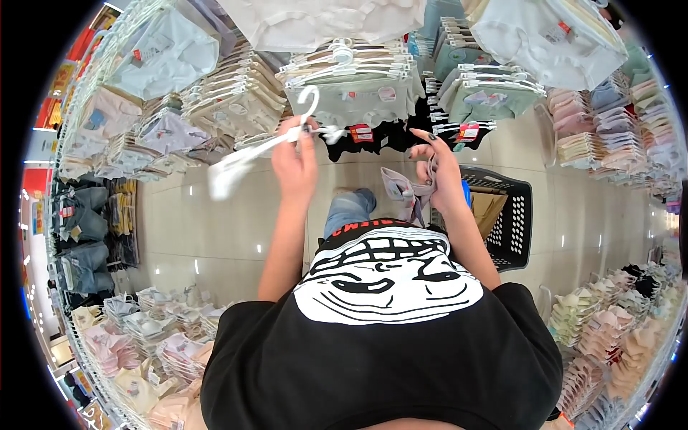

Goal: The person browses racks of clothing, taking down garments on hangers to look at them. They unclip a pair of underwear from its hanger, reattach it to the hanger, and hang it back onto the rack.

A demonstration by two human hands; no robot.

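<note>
My left hand (pixel 297 159) is raised in front of the rack with its fingers closed round a white plastic hanger (pixel 251 154). The hanger's hook points up and its left end is blurred by motion. On the right, my right hand (pixel 438 168) holds a greyish-mauve garment (pixel 405 188), which hangs folded from the palm and fingers. The index finger of that hand points up and left. Hanger and garment are apart from each other.
Pale underwear on hangers (pixel 351 93) fills the rack ahead, with black items (pixel 380 137) below. A black perforated basket (pixel 519 222) holding a brown item is at my right. More garment racks stand left, right and behind, around a tiled floor (pixel 222 222).
</note>
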